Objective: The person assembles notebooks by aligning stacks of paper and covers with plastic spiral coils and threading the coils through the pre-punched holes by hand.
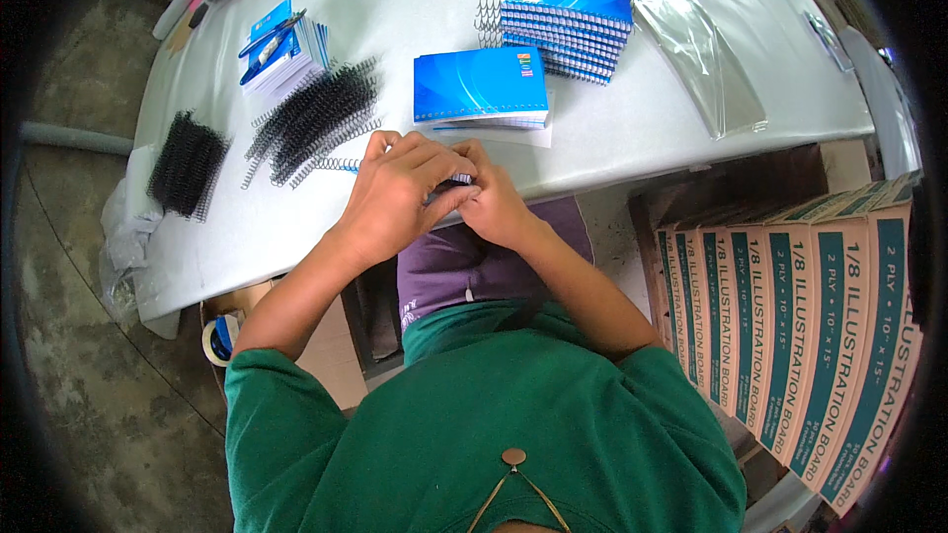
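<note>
The bk (460, 178) is at the near edge of the table (296, 237), abt midway along, mostly hid by the hands. L hand (400, 188) lies over it w/ bent fingers & R hand (497, 202) pinches its right end, so both are gripping it, tho some fingertips are hid. A coil (331, 165) pokes out past the L hand toward the table's left end; can't tell if it's in the bk. The bk is prob. light & a bit bendy, w/ floppy pages; if its cover is shiny like the blue pile (479, 84) just past the hands, it may be slick. The coil looks thin & springy, so a hard squeeze could bend it. Best hold: pinch the bk flat nr its coil side, thumb on one face, fingers on the other, & touch the coil v. softly.
</note>
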Action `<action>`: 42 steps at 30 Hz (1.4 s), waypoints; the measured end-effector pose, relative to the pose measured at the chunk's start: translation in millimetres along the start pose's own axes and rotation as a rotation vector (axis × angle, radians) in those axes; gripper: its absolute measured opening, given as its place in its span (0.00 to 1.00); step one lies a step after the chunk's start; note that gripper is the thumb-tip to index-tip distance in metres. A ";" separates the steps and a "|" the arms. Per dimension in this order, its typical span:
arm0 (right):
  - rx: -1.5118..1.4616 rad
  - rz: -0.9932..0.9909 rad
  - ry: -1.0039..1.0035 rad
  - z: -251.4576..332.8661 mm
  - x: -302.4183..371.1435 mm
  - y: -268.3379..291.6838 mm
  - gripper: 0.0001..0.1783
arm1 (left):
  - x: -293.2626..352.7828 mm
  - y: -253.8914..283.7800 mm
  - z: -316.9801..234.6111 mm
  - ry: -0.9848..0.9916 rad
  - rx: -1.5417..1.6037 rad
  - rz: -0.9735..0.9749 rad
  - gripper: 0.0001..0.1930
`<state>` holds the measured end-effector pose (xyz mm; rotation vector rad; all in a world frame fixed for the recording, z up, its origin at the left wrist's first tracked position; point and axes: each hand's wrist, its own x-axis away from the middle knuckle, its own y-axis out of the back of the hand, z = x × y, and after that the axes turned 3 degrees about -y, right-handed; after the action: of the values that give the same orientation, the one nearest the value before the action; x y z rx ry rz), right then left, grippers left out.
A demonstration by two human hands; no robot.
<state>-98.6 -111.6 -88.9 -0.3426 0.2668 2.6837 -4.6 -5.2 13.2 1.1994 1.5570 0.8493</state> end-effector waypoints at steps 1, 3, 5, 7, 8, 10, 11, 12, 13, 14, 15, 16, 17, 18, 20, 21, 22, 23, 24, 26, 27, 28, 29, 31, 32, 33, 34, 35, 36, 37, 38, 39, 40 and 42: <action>0.021 -0.003 0.002 1.4 0.0 0.5 0.20 | -1.3 1.0 1.2 -0.024 0.000 0.015 0.11; 0.062 -0.010 0.006 3.9 0.0 1.4 0.20 | -5.8 5.0 4.4 -0.071 0.000 0.047 0.10; 0.051 0.020 -0.083 4.2 0.9 2.4 0.20 | -8.9 8.2 9.1 -0.103 -0.012 0.056 0.10; 0.033 0.012 -0.085 2.3 0.9 3.5 0.20 | -11.6 10.0 8.2 -0.088 0.000 0.068 0.10; 0.021 -0.009 -0.044 0.4 0.8 3.3 0.20 | -11.8 10.8 5.1 -0.057 0.018 0.075 0.10; 0.004 -0.025 -0.011 -0.9 1.0 2.6 0.20 | -11.7 10.5 4.4 -0.040 0.047 0.090 0.10; -0.001 -0.018 -0.017 -1.0 0.8 2.4 0.20 | -11.3 10.5 6.2 -0.054 0.056 0.098 0.10; -0.008 -0.009 -0.025 -0.9 0.9 2.2 0.20 | -10.7 10.4 7.0 -0.065 0.065 0.106 0.10; -0.020 -0.010 -0.014 0.1 1.1 2.4 0.20 | -10.5 10.0 6.0 -0.070 0.059 0.091 0.10; -0.032 -0.010 -0.002 2.2 1.2 3.0 0.20 | -10.2 9.4 3.9 -0.074 0.053 0.075 0.10; -0.042 -0.010 0.010 3.4 0.9 3.5 0.19 | -10.3 8.8 2.4 -0.079 0.047 0.058 0.10; -0.026 -0.012 -0.012 3.5 0.8 3.4 0.19 | -10.2 8.0 1.8 -0.086 0.029 0.055 0.10; -0.010 -0.014 -0.034 3.7 0.5 3.0 0.19 | -9.8 6.9 1.4 -0.093 0.012 0.052 0.10; 0.005 -0.016 -0.056 4.0 0.2 2.7 0.19 | -9.7 6.5 1.1 -0.101 -0.006 0.050 0.10; 0.010 -0.024 -0.021 4.7 0.5 2.1 0.19 | -9.5 7.8 0.6 -0.098 -0.031 0.058 0.11; 0.016 -0.033 0.001 5.2 -1.1 3.8 0.18 | -12.4 9.0 0.7 -0.104 -0.046 0.060 0.12; -0.009 -0.032 -0.011 4.4 -0.3 3.6 0.19 | -15.3 12.1 -2.0 -0.058 -0.038 0.077 0.12; -0.034 -0.031 -0.024 2.8 3.0 2.0 0.19 | -17.5 16.7 -7.3 -0.013 -0.031 0.094 0.12; -0.057 -0.024 -0.033 6.2 3.6 1.9 0.19 | -18.0 19.7 -10.9 0.036 -0.024 0.104 0.13; -0.067 -0.049 0.018 16.1 8.3 5.7 0.20 | -18.2 22.4 -14.8 0.062 -0.051 0.056 0.17; -0.069 -0.070 0.041 24.9 7.7 11.6 0.21 | -22.3 26.6 -17.8 0.013 -0.064 -0.018 0.20; 0.003 -0.143 0.144 34.8 5.0 22.8 0.22 | -26.7 32.4 -19.1 -0.032 -0.077 -0.093 0.23; 0.076 -0.214 0.247 47.4 4.0 39.7 0.23 | -33.8 44.3 -20.1 0.002 -0.153 -0.179 0.32; -0.016 -0.412 0.328 69.7 3.4 69.8 0.24 | -44.9 65.6 -13.1 0.098 -0.112 -0.268 0.38; -0.184 -0.535 0.305 79.4 -3.4 81.0 0.24 | -49.7 69.1 -10.5 0.195 -0.052 -0.378 0.38; -0.399 -0.597 0.361 94.3 -14.0 89.9 0.24 | -63.2 62.5 -12.2 0.202 0.148 -0.568 0.38; -0.612 -0.656 0.418 103.8 -25.0 97.8 0.24 | -79.1 48.8 -18.8 0.202 0.357 -0.753 0.37; -0.506 -0.698 0.393 102.7 -34.9 102.9 0.23 | -89.6 33.1 -27.1 0.319 0.572 -0.650 0.36; -0.400 -0.735 0.369 99.4 -46.2 107.3 0.23 | -104.0 17.0 -29.1 0.302 0.901 -0.459 0.31; -0.296 -0.769 0.341 94.8 -56.2 111.7 0.23 | -122.3 3.4 -37.7 0.220 0.979 -0.624 0.26; -0.108 -0.759 0.270 92.9 -63.5 117.3 0.26 | -137.1 -4.4 -41.1 0.133 1.056 -0.789 0.21; 0.031 -0.838 0.203 80.0 -70.4 129.9 0.28 | -149.8 -5.9 -31.8 0.091 0.808 -0.877 0.18; 0.169 -0.913 0.130 65.9 -76.5 140.3 0.30 | -164.5 -7.0 -18.8 0.057 0.556 -0.956 0.16; 0.119 -0.971 0.094 60.5 -86.1 141.1 0.30 | -184.3 -15.1 3.9 -0.048 0.036 -0.970 0.10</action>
<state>-95.2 -256.2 11.4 -0.4226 0.2093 1.6943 5.1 -186.6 48.0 0.3575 1.8334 0.1438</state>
